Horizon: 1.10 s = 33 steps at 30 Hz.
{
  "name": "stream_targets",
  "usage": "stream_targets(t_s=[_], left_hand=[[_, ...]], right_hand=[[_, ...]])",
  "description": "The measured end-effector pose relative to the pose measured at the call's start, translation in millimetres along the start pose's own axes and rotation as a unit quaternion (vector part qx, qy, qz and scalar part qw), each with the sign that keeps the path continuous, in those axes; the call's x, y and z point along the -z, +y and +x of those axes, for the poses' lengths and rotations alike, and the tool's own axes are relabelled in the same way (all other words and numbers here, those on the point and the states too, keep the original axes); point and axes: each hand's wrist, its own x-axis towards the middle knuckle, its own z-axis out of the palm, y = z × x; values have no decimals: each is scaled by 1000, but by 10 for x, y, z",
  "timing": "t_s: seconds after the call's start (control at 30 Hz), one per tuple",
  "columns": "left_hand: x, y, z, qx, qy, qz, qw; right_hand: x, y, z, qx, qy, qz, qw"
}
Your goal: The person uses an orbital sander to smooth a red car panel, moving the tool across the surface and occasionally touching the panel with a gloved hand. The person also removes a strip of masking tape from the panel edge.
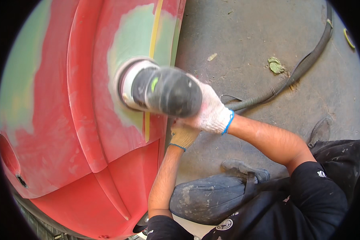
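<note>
A black-and-grey orbital sander (168, 90), blurred by motion, rests its round pad against a red car body panel (120, 138). The pad lies on a pale green filler patch (129, 37), over part of a yellow tape strip (155, 24). My right hand (210, 109), in a white knit glove with a blue cuff, is closed around the sander's rear end. Just below it, my left hand (184, 136), in a yellowish knit glove, is closed at the tool's underside. The sander and right hand hide most of its fingers.
A ribbed grey hose (274, 90) runs from behind my right hand across the concrete floor (228, 36) to the upper right. A crumpled green leaf (275, 65) lies beside it. At the far right is a yellow ring (349, 39). My bent knee (206, 198) is close to the panel's lower edge.
</note>
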Motion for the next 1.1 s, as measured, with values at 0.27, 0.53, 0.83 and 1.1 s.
stream_targets(t_s=[0.27, 0.53, 0.83, 1.1], left_hand=[[150, 132, 31, 163, -110, -119, 973], [42, 72, -54, 161, -77, -146, 973], [-534, -319, -270, -26, -60, -72, 995], [92, 137, -6, 106, -281, -79, 951]], right_hand=[[109, 99, 225, -29, 6, 30, 999], [540, 97, 617, -230, 69, 146, 960], [-79, 34, -23, 58, 5, 85, 995], [43, 201, 177, -1, 2, 49, 999]])
